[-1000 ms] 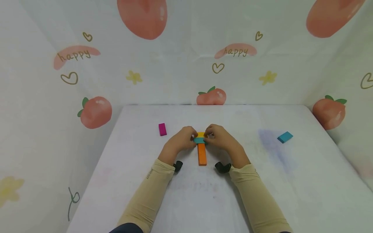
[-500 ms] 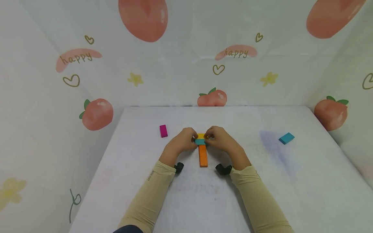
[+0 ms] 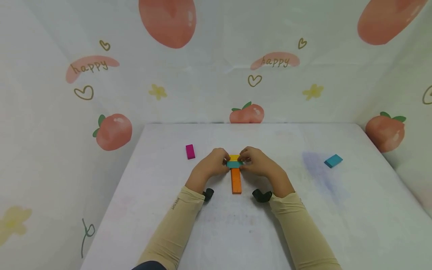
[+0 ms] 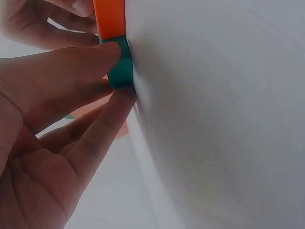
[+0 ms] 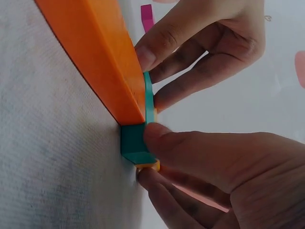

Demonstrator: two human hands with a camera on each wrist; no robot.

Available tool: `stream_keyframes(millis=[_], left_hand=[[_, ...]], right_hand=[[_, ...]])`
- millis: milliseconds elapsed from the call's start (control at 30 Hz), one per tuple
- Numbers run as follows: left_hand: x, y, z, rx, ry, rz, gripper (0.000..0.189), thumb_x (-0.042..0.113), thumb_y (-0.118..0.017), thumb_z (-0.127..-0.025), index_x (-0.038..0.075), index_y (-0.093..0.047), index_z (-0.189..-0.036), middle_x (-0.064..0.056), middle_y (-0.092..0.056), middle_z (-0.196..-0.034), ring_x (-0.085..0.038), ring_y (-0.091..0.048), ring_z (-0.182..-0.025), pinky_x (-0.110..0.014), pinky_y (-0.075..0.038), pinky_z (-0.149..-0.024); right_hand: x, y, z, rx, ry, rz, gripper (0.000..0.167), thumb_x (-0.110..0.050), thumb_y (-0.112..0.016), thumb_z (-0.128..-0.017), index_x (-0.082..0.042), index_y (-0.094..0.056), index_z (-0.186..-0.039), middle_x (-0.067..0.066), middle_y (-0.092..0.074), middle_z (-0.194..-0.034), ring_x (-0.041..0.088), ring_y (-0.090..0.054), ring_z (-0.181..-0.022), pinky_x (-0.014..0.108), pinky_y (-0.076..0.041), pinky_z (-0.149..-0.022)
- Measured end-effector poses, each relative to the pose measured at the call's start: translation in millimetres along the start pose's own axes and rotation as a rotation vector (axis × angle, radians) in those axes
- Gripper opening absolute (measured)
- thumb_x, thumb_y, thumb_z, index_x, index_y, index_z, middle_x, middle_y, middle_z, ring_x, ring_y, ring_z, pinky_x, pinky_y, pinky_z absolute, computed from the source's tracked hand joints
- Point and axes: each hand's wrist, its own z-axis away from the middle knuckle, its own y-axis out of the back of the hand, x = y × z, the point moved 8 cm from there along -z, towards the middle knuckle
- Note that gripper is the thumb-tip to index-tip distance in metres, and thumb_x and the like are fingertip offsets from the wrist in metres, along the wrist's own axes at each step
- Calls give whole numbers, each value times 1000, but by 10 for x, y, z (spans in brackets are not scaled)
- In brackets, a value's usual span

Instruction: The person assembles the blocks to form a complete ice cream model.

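Observation:
Mid-table, a teal block lies crosswise at the far end of a long orange block. Against its far side is a yellow block. My left hand pinches the left end of the teal block, its thumb on the near side in the left wrist view. At the opposite end, my right hand has its thumb on the teal block and its fingers around by the end of the yellow block. Most of the yellow block is hidden in both wrist views.
A magenta block lies on the white table beyond my left hand. Farther off to the right rests a blue block. A printed cloth with peaches hangs behind the table.
My right fingers have shifted slightly to the right, so more of the teal block's right end shows. The left hand stays at its end, and the blocks keep their arrangement.

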Motion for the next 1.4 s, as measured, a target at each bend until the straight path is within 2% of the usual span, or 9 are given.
stream_keyframes(millis=[300,533,700,900,1067,1200,1400], left_hand=[[-1,-12,1,1,1,4,37,8,-78,-94,-4,-70,-128,-12,-68,-119,-22,-60,-103,-37,-57,-102],[-22,-19,41,-8,32,3,37,10,-78,-95,-3,-70,-129,-11,-66,-119,-23,-59,-105,-38,-56,-103],[-21,-16,51,0,43,9,37,9,-77,-95,-3,-70,-129,-12,-67,-118,-24,-60,-105,-39,-58,-103],[8,26,-17,-5,31,-24,37,9,-77,-96,-4,-71,-130,-12,-69,-119,-25,-61,-106,-39,-58,-104],[63,77,-99,-8,17,-56,35,9,-77,-96,-4,-71,-128,-12,-70,-116,-24,-62,-105,-38,-59,-103],[85,77,-104,-18,4,-59,33,8,-76,-96,-5,-70,-126,-13,-69,-115,-25,-61,-106,-39,-58,-103],[-1,54,-33,-19,37,-29,35,9,-76,-96,-4,-70,-128,-12,-69,-117,-25,-61,-107,-39,-57,-105]], right_hand=[[8,-4,-10,-9,-6,-1,24,-8,-78,-95,3,-78,-117,18,-68,-130,33,-69,-116,49,-58,-104],[-31,-14,-11,-11,1,8,27,-7,-79,-94,5,-76,-118,19,-71,-128,34,-70,-115,49,-59,-102],[-33,-28,-22,-21,-51,-8,33,-7,-78,-94,6,-73,-124,20,-72,-129,36,-72,-118,50,-59,-104],[-42,20,-64,-16,-119,1,37,-8,-77,-95,4,-71,-130,20,-71,-134,36,-72,-121,49,-59,-103],[-36,104,-87,-2,-134,9,39,-9,-78,-95,4,-70,-132,21,-70,-136,37,-72,-121,49,-59,-104],[-31,96,-89,-11,-132,26,36,-7,-78,-96,5,-72,-128,23,-70,-135,37,-71,-122,50,-58,-105],[-87,7,-104,-31,-103,33,29,-4,-77,-95,8,-74,-121,23,-70,-130,36,-70,-117,50,-58,-105]])
